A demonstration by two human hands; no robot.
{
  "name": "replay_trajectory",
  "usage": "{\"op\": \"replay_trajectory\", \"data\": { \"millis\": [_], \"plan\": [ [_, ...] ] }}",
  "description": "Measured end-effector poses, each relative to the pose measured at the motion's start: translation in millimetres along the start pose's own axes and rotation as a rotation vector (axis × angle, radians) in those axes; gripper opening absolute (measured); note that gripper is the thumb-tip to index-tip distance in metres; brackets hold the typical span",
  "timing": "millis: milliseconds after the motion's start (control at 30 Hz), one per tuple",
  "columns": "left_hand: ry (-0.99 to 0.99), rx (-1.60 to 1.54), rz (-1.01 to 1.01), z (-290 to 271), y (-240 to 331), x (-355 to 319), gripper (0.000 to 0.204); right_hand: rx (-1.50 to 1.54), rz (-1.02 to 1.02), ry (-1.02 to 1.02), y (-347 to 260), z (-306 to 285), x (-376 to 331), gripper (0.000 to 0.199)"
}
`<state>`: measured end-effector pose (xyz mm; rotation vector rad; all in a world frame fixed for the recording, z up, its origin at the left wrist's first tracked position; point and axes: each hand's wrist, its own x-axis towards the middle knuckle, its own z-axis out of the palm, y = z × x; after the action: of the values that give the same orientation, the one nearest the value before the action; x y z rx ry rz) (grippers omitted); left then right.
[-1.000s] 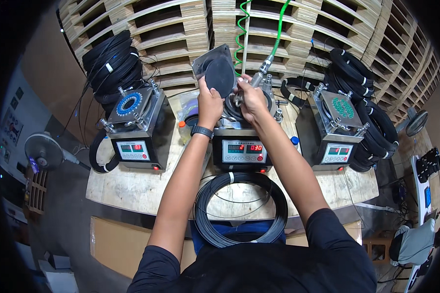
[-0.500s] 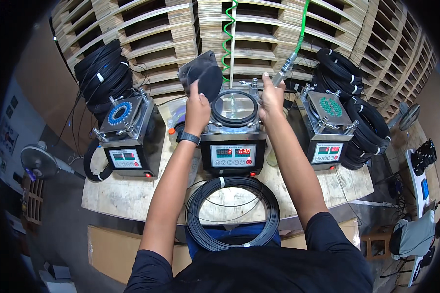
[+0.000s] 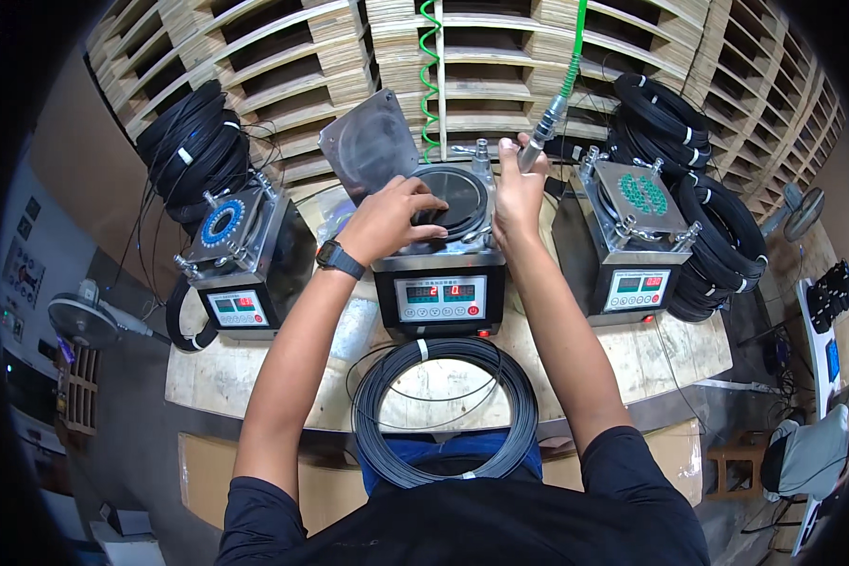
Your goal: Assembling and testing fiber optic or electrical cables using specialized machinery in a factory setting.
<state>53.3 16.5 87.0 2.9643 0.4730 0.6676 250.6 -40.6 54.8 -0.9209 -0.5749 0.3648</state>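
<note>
A dark round disc [image 3: 457, 193] lies in the ring-shaped opening of the middle machine [image 3: 441, 301], a black box with a metal top. My left hand [image 3: 391, 219] rests over the near left of this opening, fingers spread, with fingertips at the disc. Behind it stands a tilted square metal plate [image 3: 368, 141] with a round smear on its face. To the right of the opening, my right hand [image 3: 517, 203] is closed round a metal air blow gun [image 3: 540, 140], which hangs from a green hose [image 3: 575, 57].
Similar machines flank the middle one: a left one [image 3: 245, 307] topped by a blue ring and a right one [image 3: 634, 286] with green pieces on its plate. A black cable coil [image 3: 368, 415] sits at the table's front edge. Stacked coils [image 3: 191, 156] stand behind, before wooden pallets [image 3: 292, 66].
My left hand has moved down from the metal plate to the opening. The dark disc, earlier against the plate, now lies in the opening. My right hand keeps hold of the blow gun.
</note>
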Motion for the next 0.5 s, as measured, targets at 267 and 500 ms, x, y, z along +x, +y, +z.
{"op": "replay_trajectory", "data": {
  "millis": [267,500],
  "plan": [
    [-0.050,-0.140,-0.034,7,-7,0,0.035,0.006,0.120,-0.057,-13,1,-8,0.048],
    [-0.147,-0.037,-0.329,17,-1,21,0.097,0.005,0.121,0.001,-21,7,-8,0.040]
  ]
}}
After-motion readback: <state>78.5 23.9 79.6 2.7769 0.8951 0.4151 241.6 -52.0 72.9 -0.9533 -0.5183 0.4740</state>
